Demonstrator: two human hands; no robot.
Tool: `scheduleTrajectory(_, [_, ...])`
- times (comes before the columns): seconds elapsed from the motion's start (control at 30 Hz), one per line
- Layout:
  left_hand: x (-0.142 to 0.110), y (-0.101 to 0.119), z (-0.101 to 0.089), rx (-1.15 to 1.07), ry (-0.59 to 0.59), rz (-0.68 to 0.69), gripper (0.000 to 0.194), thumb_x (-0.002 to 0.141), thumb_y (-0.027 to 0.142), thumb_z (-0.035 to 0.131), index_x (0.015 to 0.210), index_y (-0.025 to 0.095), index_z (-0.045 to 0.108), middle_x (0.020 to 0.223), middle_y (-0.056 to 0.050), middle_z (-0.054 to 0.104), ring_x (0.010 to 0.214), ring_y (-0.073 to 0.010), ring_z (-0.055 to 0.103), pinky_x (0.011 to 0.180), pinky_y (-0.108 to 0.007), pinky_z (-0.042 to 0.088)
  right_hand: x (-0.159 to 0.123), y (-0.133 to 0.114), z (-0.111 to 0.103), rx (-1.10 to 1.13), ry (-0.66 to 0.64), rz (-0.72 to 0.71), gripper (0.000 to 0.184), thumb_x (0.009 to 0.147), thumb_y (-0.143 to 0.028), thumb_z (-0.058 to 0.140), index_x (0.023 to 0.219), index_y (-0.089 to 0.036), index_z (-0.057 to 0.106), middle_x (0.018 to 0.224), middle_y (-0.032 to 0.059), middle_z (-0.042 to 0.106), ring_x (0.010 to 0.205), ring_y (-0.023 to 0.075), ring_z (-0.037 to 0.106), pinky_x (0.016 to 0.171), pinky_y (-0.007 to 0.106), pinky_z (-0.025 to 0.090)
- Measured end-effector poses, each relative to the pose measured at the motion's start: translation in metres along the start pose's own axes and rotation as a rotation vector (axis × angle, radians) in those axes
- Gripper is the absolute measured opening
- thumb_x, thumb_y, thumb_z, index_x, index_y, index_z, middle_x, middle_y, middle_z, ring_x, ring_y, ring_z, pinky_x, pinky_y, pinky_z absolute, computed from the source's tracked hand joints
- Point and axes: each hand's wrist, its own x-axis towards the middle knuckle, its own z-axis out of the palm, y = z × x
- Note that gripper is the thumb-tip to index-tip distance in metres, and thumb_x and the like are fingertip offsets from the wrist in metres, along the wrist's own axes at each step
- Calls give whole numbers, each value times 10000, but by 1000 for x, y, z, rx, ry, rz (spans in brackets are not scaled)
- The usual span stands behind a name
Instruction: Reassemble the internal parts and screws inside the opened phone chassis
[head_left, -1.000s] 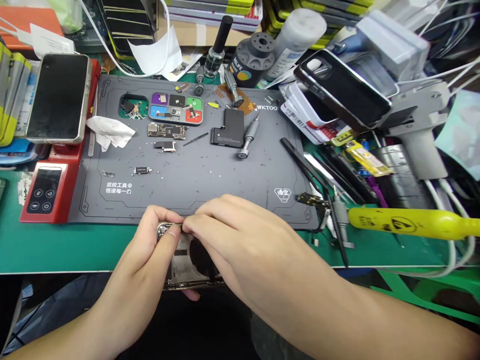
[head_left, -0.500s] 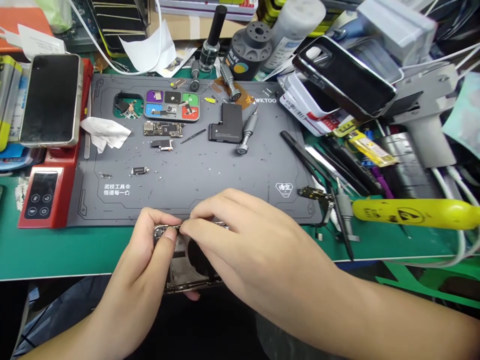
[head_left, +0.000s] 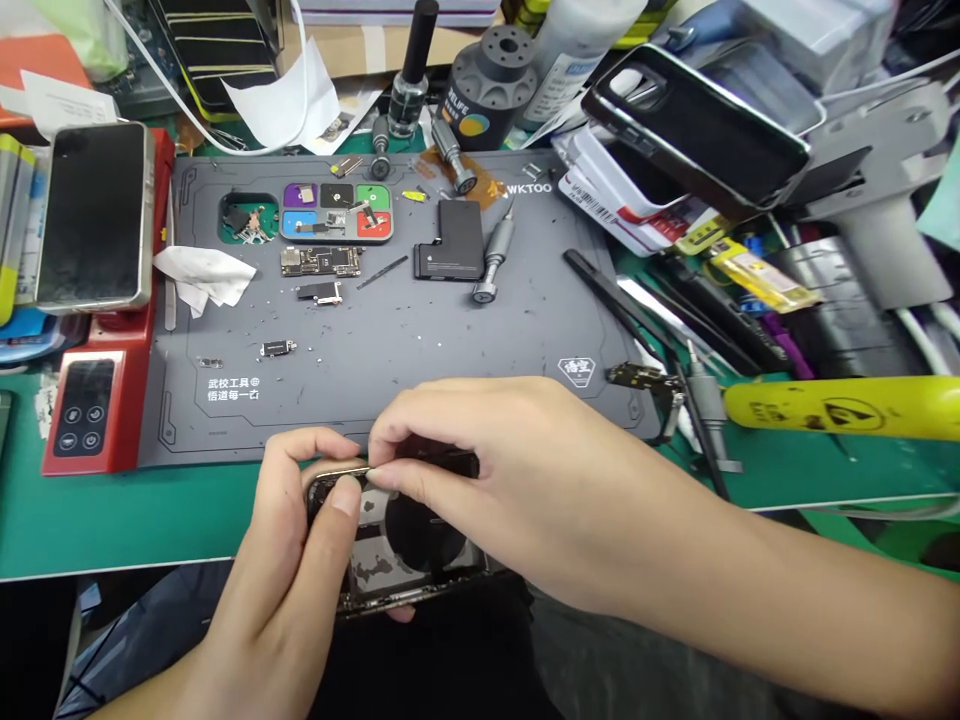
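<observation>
- My left hand [head_left: 300, 560] cradles an opened phone frame [head_left: 405, 550] from its left side, thumb pressed down on the top-left corner, fingers curled under the lower edge.
- My right hand [head_left: 495, 480] comes over the frame from the right; thumb and forefinger are pinched together on something tiny at the upper rim, touching my left thumb. What it pinches is too small for me to tell.
- The frame sits at the near edge of the desk [head_left: 112, 520], partly hanging over my lap, just in front of the grey work mat [head_left: 420, 350].
- I judge the step in hand to be fine work at the frame's top edge, seating or lifting a small part there. The next move calls for a steady pinch and the left hand keeping the frame from rocking.
- The frame lies open side up, its long axis running left to right; the camera corner points left, under my thumb. The right end is hidden by my hand.
- Farther out on the mat: a logic board [head_left: 320, 261], a black L-shaped battery [head_left: 452, 242], a screwdriver [head_left: 495, 258], a coloured parts tray [head_left: 336, 211] and a crumpled tissue [head_left: 201, 275].
- Left, a phone [head_left: 94, 215] rests on a red heater pad [head_left: 86, 410]; right, a yellow tool handle [head_left: 847, 408].
</observation>
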Motion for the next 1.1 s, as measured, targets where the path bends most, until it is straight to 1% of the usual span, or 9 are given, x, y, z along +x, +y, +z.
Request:
scheduleTrajectory(0.2, [-4,3,3,20,-35,21,375,1070,526,795,1305,352,561,1023,61,792,654,-121,795,644,-238,708,5,-4,-3,43,-73,158,289,970,-85,821,770,-269,724,675,-138,740,577,88,589,516,254,386])
scheduleTrajectory(0.37, [-4,2,-1,60,-12,59,410,1057,524,808,1337,371,551,1186,29,838,714,-115,790,667,-245,692,7,-8,-6,116,-140,236,215,1004,-135,808,877,-308,809,776,-131,828,635,116,683,531,280,423])
scheduleTrajectory(0.47, [-5,8,-6,113,-2,52,545,1018,582,847,1427,394,539,984,49,845,787,-143,779,727,-226,658,6,-10,-10,167,-169,258,199,1040,-174,800,914,-314,864,837,-113,865,699,124,737,586,284,474])
scheduleTrajectory(0.57, [-5,15,-12,116,23,-33,728,956,614,917,1534,410,524,780,91,789,724,-168,782,680,-224,638,5,-11,-14,252,-170,313,161,1061,-211,795,965,-303,885,916,-83,894,802,149,793,657,280,542])
scheduleTrajectory(0.7, [4,8,-19,15,78,-21,808,896,670,983,1557,426,589,879,66,849,786,-194,868,696,-216,692,1,-13,-11,419,-165,388,95,1056,-241,793,981,-271,844,966,-47,885,840,160,783,703,275,588])
scheduleTrajectory(0.8, [13,-7,-20,-5,110,95,736,866,682,1016,1437,382,661,995,20,897,825,-205,883,701,-218,719,-4,-14,-3,530,-146,412,120,1028,-207,788,922,-261,791,919,-61,843,825,133,748,744,254,584])
scheduleTrajectory(0.87, [16,-14,-18,22,161,155,683,855,647,1032,1374,381,677,960,40,879,757,-190,853,650,-213,706,-8,-14,3,566,-121,428,104,1025,-204,776,939,-259,796,906,-62,824,838,128,729,770,251,575])
scheduleTrajectory(0.97, [17,-13,-14,149,206,235,578,822,617,1037,1238,358,729,873,57,836,651,-161,786,558,-184,640,-13,-11,9,617,-99,453,57,1030,-242,786,976,-253,802,883,-60,785,823,125,688,755,254,552])
scheduleTrajectory(1.1, [23,-5,-11,280,200,274,372,875,622,960,1068,340,813,929,43,870,755,-152,816,642,-158,650,-17,-6,13,708,-100,509,85,990,-245,858,954,-249,781,889,-66,769,835,113,696,783,235,572])
